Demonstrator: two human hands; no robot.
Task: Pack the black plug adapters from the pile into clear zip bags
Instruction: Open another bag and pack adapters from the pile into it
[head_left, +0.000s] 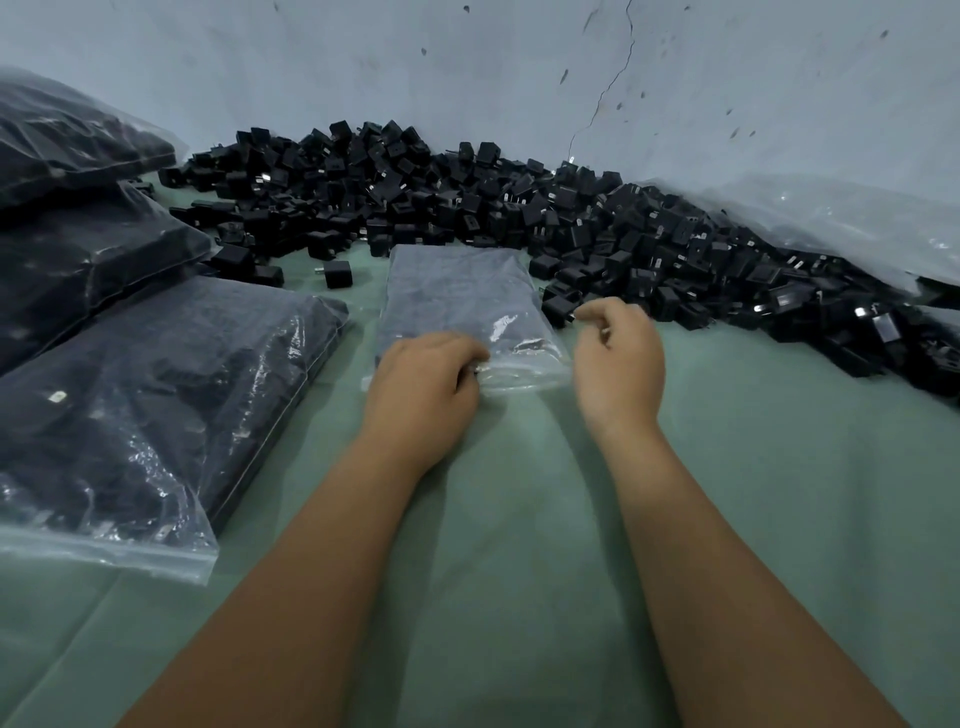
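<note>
A big pile of black plug adapters (467, 208) lies along the wall, from the middle back to the right edge. In front of it a clear zip bag (457, 296) lies flat on the green cloth, with one dark adapter (525, 345) showing near its open end. My left hand (423, 387) grips the bag's near edge with curled fingers. My right hand (621, 364) hovers just right of the bag, beside the pile's front edge. Its fingers are loosely curled and nothing shows in them.
Three filled zip bags of adapters sit at the left: one in front (145, 405), one behind it (78, 260) and one at the back (62, 135). Loose clear plastic (841, 218) rests on the pile at the right. Green cloth (519, 545) covers the surface, against a pale wall (467, 62).
</note>
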